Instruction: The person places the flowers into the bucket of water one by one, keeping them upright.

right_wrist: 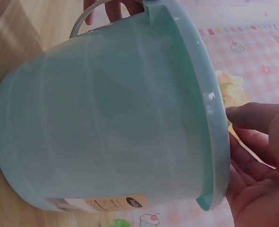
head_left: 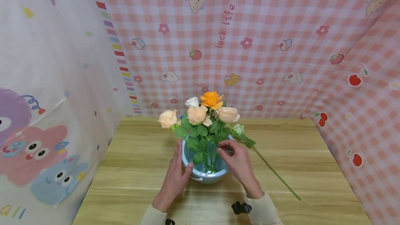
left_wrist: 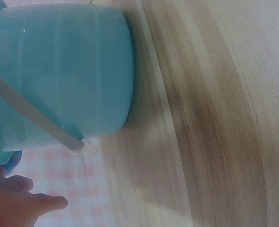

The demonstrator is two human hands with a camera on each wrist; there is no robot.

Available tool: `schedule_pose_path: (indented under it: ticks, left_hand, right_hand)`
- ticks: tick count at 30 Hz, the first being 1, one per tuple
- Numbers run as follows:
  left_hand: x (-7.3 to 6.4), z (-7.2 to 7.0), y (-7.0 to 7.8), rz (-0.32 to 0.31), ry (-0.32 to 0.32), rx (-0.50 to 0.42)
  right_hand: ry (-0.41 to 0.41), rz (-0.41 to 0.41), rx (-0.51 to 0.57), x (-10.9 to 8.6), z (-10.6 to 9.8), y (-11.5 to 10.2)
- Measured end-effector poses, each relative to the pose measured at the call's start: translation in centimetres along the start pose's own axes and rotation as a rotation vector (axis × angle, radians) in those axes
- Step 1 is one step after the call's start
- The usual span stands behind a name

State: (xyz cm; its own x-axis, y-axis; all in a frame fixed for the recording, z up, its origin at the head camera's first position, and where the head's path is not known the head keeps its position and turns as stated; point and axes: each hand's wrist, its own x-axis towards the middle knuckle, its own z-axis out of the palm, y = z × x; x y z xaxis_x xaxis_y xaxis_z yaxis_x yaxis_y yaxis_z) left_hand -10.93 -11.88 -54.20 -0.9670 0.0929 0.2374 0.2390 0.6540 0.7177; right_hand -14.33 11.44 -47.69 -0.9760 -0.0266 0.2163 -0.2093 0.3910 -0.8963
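Note:
A light blue bucket [head_left: 207, 178] stands upright on the table with several roses in it: an orange rose [head_left: 212, 100], a white rose [head_left: 192, 102] and peach roses [head_left: 197, 115] above leafy green stems. My left hand [head_left: 176, 176] rests along the bucket's left side, thumb at the rim and fingers fairly straight. On the right, my right hand [head_left: 238, 160] reaches over the rim; its thumb and index finger pinch a rose stem [head_left: 215, 150], though the contact is partly hidden. The right wrist view shows the bucket's side [right_wrist: 101, 123] and the right hand [right_wrist: 262, 156] at its rim.
A single pale green-white rose [head_left: 239, 129] lies right of the bucket, its long stem [head_left: 275, 173] slanting towards the front of the wooden table [head_left: 125, 169]. Behind hangs a pink checked cloth [head_left: 218, 61]; a white printed cloth [head_left: 62, 79] hangs at the left.

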Motion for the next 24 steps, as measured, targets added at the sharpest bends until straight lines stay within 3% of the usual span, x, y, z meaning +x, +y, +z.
schedule_pose_path:
  ticks: [7, 14, 24]
  left_hand:
    - [0.0, 0.1, -0.1, 0.017, 0.009, 0.000]
    - [0.0, 0.1, -0.1, 0.030, 0.022, 0.000]
    - [0.0, 0.1, -0.1, 0.035, 0.020, -0.010]
  right_hand:
    - [0.080, -0.025, 0.037, -0.4, -0.9, 0.5]
    - [0.094, 0.011, 0.094, -0.9, -2.1, 1.1]
    - [0.121, -0.031, 0.195, -1.9, -3.8, 2.6]
